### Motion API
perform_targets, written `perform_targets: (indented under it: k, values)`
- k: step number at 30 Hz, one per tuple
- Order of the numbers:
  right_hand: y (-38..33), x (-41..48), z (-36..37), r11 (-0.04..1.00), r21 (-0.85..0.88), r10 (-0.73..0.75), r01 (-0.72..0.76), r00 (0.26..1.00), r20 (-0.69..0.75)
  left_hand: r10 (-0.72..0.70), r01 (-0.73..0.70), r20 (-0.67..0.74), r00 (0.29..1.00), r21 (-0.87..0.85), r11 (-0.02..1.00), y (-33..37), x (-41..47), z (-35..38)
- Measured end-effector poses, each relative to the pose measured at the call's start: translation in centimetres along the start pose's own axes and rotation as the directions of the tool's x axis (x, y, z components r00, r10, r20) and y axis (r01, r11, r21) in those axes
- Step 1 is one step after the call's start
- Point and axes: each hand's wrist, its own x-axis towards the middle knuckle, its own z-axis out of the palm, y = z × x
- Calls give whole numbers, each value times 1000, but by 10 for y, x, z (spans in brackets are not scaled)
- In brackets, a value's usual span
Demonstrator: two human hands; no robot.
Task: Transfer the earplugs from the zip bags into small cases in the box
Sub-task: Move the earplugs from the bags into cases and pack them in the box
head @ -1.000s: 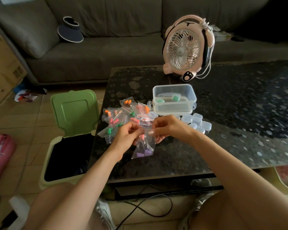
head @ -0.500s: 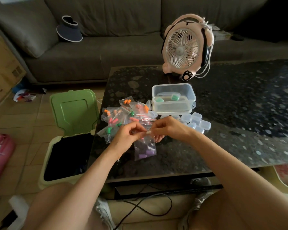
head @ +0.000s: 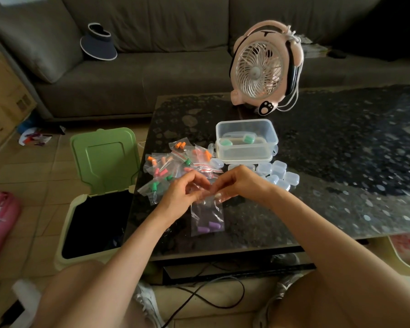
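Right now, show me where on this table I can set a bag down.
Bare table lies right of the small cases and box, back to the fan. A narrower strip runs along the near edge, below the held bag. Crowded: the zip bag pile left of the box, and where the left hand and right hand pinch it.

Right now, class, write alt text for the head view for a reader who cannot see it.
A person's left hand and right hand pinch the top of a clear zip bag holding purple earplugs over a dark table. Behind lie more bags of orange, pink and green earplugs, a cluster of small clear cases, a clear box and a pink fan.
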Motion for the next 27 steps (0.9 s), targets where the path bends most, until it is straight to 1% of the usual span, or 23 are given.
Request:
perform_targets:
  k: [2, 5, 11, 14, 16, 19, 20, 22, 24, 25, 27]
  values:
    - [1, -1, -2, 1000, 2, 6, -6, 1000, 6, 14, -15, 21, 1000, 58, 998, -4, 1, -2]
    - [1, 0, -4, 999, -35, 8, -7, 999, 38, 13, -15, 10, 1000, 130, 991, -6, 1, -1]
    - [3, 0, -4, 999, -12, 52, -51, 996, 72, 56, -54, -1, 998, 224, 973, -11, 3, 1]
    - [5, 1, -5, 996, -45, 79, -75, 991, 106, 80, -84, 25, 996, 256, 963, -10, 3, 2]
    - [5, 2, -4, 993, -75, 100, -91, 988, 120, 131, -134, 29, 991, 323, 937, -10, 3, 1]
    - [7, 3, -3, 988, -112, 120, -109, 988, 95, 244, -228, 21, 969, 442, 868, -11, 4, -1]
    - [7, 3, -4, 987, -122, 115, -104, 990, 82, 247, -230, 22, 969, 451, 862, -10, 3, -1]
    - [7, 4, -4, 990, -119, 87, -81, 995, 47, 173, -160, 6, 985, 414, 896, -8, 2, -1]
    - [9, 4, -7, 991, -111, 69, -67, 998, 12, 87, -75, -23, 996, 314, 946, -10, 2, -1]
    - [10, 3, -9, 988, -134, 74, -74, 997, -4, 59, -45, -44, 997, 257, 965, -10, 2, -1]
    - [14, -1, -13, 975, -181, 131, -131, 991, -14, -14, 27, -89, 996, 148, 989, -9, 2, 0]
